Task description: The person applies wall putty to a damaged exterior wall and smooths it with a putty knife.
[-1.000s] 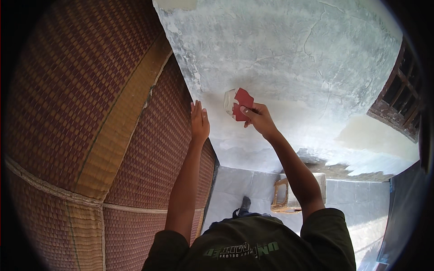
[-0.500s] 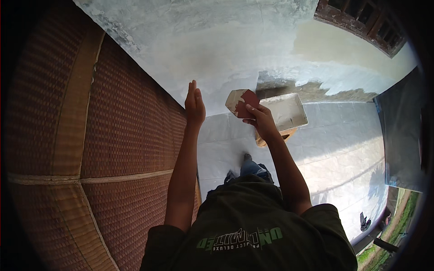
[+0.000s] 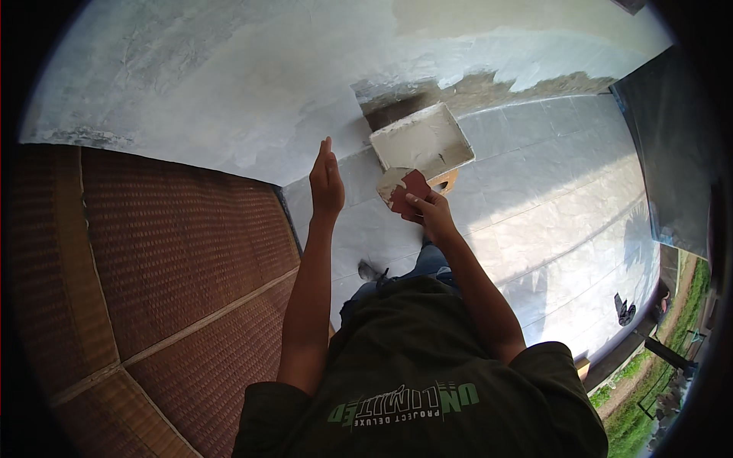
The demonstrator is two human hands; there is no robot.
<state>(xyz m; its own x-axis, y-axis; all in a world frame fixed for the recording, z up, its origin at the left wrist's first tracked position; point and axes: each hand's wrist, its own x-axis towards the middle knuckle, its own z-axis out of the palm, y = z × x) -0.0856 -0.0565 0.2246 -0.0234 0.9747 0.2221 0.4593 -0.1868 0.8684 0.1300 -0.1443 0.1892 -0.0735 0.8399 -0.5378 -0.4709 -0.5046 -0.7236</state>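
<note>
My right hand (image 3: 434, 214) grips a flat dark red plate-like scraper (image 3: 411, 189) by its near edge, thumb on top. Pale paste coats the far left part of the scraper. Raised to the left of it, my left hand (image 3: 327, 183) holds nothing; its fingers are stretched straight and lie side by side. Just beyond the scraper is a rectangular tray (image 3: 460, 131) with whitish paste (image 3: 412, 141) inside. The tray rests on an orange-brown wooden support (image 3: 447, 182), partly hidden under it.
A grey-white plastered wall (image 3: 229, 91) rises ahead, with a rough darker strip (image 3: 496, 88) along its foot. Brown woven matting (image 3: 191, 229) stands on the left. Pale tiles (image 3: 534, 168) cover the floor. A dark sheet (image 3: 672, 145) hangs right; a black object (image 3: 624, 309) lies near the floor's edge.
My view has turned right, so the tray and wall strip appear farther left and higher. The scraper now overlaps the tray's near side in view. Both hands keep their poses.
</note>
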